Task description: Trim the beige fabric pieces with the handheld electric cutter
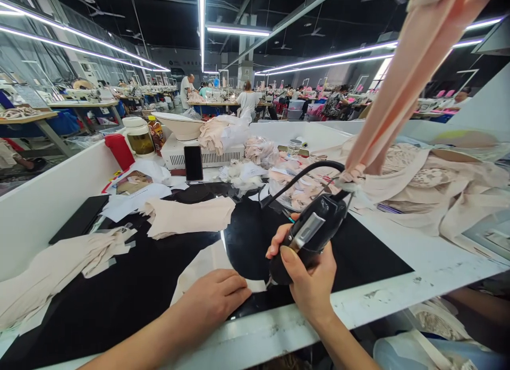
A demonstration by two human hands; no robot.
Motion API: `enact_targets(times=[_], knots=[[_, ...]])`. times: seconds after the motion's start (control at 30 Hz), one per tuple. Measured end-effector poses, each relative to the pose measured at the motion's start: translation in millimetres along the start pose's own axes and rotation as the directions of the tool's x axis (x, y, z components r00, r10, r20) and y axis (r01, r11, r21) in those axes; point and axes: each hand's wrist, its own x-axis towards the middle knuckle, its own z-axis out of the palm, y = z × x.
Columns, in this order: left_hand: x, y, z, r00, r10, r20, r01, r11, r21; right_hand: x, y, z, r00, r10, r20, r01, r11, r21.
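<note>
My right hand (313, 274) is wrapped round a black corded handheld tool (308, 234), whose lower tip is at the right end of a pale beige fabric piece (205, 261). Pressed flat on that fabric is my left hand (219, 295), fingers together and pointing right, holding it against the black mat (131, 285). A stack of beige cut pieces (191, 216) lies behind my left hand. More beige fabric (59, 269) is heaped at the left. Peach fabric strips (402, 88) hang above the tool, tied near its cord.
A phone (193, 163), a white machine (175, 156), a lidded jar (139, 136) and a red container (119, 151) stand at the back. Fabric piles (430, 173) cover the right side. A low white wall (48, 195) edges the table. People sit farther off.
</note>
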Motion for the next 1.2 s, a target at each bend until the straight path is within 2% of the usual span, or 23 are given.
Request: enact_targets(times=[0.23,0.37,0.6,0.73,1.2], knots=[[-2.6,-6.0,-2.9,0.998,-0.053,0.019,0.054,0.997,-0.062,-1.3,-3.0,-1.4,1.0,-0.014,0.001,0.014,1.0,0.009],[-2.5,-5.2,-3.0,0.998,-0.067,-0.005,0.066,0.997,-0.039,-1.0,-3.6,-3.3,1.0,-0.004,0.013,0.004,1.0,-0.001],[-1.4,-7.7,2.6,0.998,0.007,-0.062,-0.001,0.996,0.094,1.0,-2.0,-6.4,0.999,-0.009,0.031,0.01,1.0,-0.014],[-1.8,-8.1,5.9,0.999,-0.004,-0.053,0.012,0.989,0.146,1.7,-1.4,-5.7,0.999,-0.035,0.023,0.036,0.999,-0.024],[-1.4,-3.3,7.9,0.992,0.017,-0.123,0.003,0.987,0.158,1.5,-1.2,-6.5,0.999,-0.035,0.016,0.035,0.999,-0.029]])
